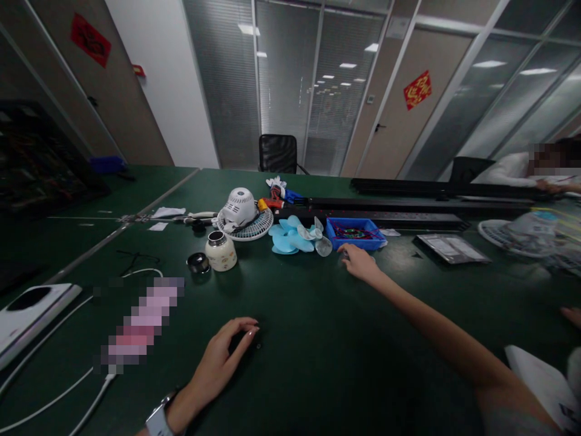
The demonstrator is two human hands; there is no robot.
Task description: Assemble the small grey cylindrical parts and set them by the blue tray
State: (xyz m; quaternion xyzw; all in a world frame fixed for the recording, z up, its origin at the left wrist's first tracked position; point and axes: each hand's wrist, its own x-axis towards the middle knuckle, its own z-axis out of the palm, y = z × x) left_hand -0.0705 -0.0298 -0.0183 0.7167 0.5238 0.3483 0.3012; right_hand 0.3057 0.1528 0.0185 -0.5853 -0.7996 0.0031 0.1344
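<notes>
My right hand (360, 264) reaches forward to the near edge of the blue tray (358, 243), its fingers bent down over something small and see-through that I cannot make out. Left of it lie light blue fan blades (287, 237) and a clear fan blade (323, 246). My left hand (226, 350) rests on the green table, fingers loosely curved with a gap to the thumb and nothing visible in it. A tiny ring-like part (258, 346) lies by its fingertips. Farther forward stands a cream open-topped flask (221, 253) with a black lid (198, 263) beside it.
A white fan body on its grille (240, 209) stands behind the flask. Long black bars (385, 206) cross the back. A flat silvery packet (451, 249) lies right. White cables (54, 393) and a white device (34, 318) are left. Another person (508, 169) sits far right.
</notes>
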